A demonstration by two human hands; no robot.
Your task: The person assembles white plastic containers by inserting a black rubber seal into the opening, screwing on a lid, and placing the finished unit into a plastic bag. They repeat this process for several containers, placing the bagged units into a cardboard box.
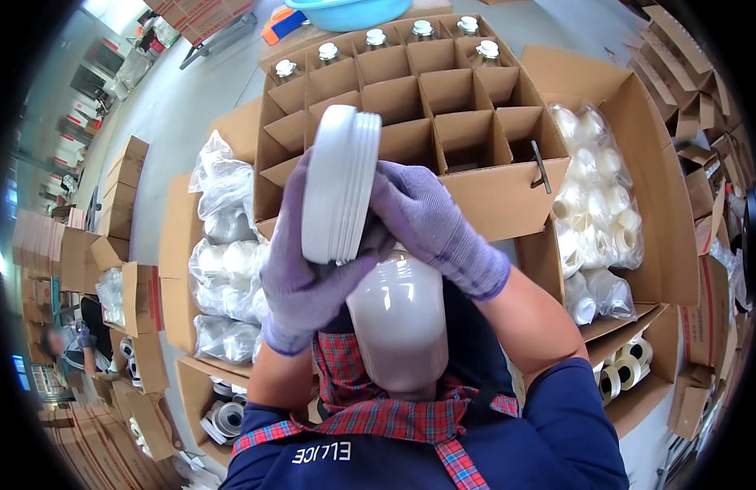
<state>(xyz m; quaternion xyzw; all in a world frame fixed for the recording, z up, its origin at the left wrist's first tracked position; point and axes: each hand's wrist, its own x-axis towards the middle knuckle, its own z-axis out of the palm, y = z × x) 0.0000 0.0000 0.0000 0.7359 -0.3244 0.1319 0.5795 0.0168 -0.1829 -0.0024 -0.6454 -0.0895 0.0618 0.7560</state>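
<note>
A white round lid-like piece (339, 188) with a ridged, threaded side is held up on edge in front of my chest. My left hand (300, 273), in a purple-grey knit glove, wraps around its lower left side. My right hand (433, 222), gloved alike, is closed against the threaded side; its fingertips are partly hidden behind the piece. Just below the hands, a glossy pale grey-white bottle-shaped vessel (400, 322) rests against my red plaid apron (394, 416), its narrow end toward me. The hands cover its far end.
Ahead stands a divided cardboard carton (476, 196), with white-capped clear bottles (375, 39) in several far cells and a dark handle-like tool (540, 167) on its near edge. Open boxes hold bagged white parts (598, 196) at right and bagged pieces (227, 261) at left. A blue basin (349, 15) sits beyond.
</note>
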